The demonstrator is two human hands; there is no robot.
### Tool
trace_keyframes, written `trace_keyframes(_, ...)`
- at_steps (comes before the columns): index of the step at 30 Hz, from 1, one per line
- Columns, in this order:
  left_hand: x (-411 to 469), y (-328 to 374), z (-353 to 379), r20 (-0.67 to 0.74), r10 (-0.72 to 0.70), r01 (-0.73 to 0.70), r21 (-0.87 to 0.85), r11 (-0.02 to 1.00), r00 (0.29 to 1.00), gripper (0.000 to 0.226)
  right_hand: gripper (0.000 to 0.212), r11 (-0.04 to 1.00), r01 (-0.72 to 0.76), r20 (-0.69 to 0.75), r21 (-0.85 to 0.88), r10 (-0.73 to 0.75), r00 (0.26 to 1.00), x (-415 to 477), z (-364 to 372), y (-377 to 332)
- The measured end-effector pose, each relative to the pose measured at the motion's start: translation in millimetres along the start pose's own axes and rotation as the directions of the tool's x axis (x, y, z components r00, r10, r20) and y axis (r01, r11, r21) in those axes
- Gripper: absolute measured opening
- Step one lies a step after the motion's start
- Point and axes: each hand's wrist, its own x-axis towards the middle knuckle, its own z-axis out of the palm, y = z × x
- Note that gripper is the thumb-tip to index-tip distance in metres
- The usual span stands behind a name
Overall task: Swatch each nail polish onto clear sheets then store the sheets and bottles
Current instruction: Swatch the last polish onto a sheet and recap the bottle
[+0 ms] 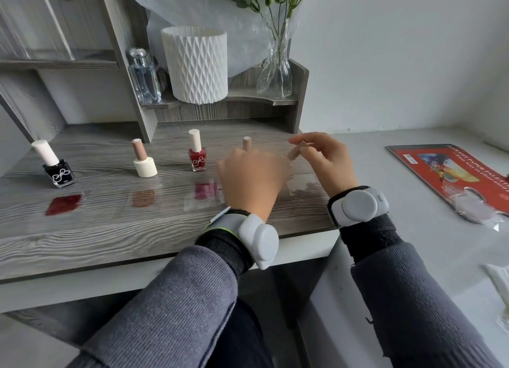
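Grey wood-grain desk (pixel 110 230); right fingers (pixel 316 144) pinch beige cap (pixel 294 153); left hand (pixel 250 180) hides its fingers.

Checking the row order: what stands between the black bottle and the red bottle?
In the head view, a white bottle with a tan top stands between them.
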Motion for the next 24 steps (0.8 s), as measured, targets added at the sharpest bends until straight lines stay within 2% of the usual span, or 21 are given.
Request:
trace_keyframes(5,0.5,0.7,-0.8,0.035,-0.015,0.013,0.03,0.999,0.999,0.036,0.026,0.998,-0.064,-0.023,0.001,0.064,0.998,1.7,2.4,1.5)
trace_keyframes(8,0.4,1.5,-1.6,0.029,-0.012,0.012,0.016,1.0,0.999,0.034,0.034,0.998,-0.052,-0.028,-0.043,0.051,0.998,1.7,2.6,4.5)
trace_keyframes(12,0.4,1.4,-2.2,0.02,-0.01,0.009,0.016,1.0,1.0,0.03,0.033,0.997,-0.032,-0.038,-0.068,0.03,0.999,3.2,-0.1,6.8)
trace_keyframes(19,1.2,1.2,-1.7,0.046,-0.046,0.045,0.033,0.998,0.998,0.03,0.018,0.999,0.046,-0.003,-0.008,-0.046,0.999,-0.4,-0.8,2.3)
trace_keyframes(24,1.9,1.0,-3.0,0.023,-0.064,0.063,0.028,0.998,0.998,0.03,0.035,0.992,0.048,0.039,0.117,-0.053,0.998,-1.8,-2.4,-0.5)
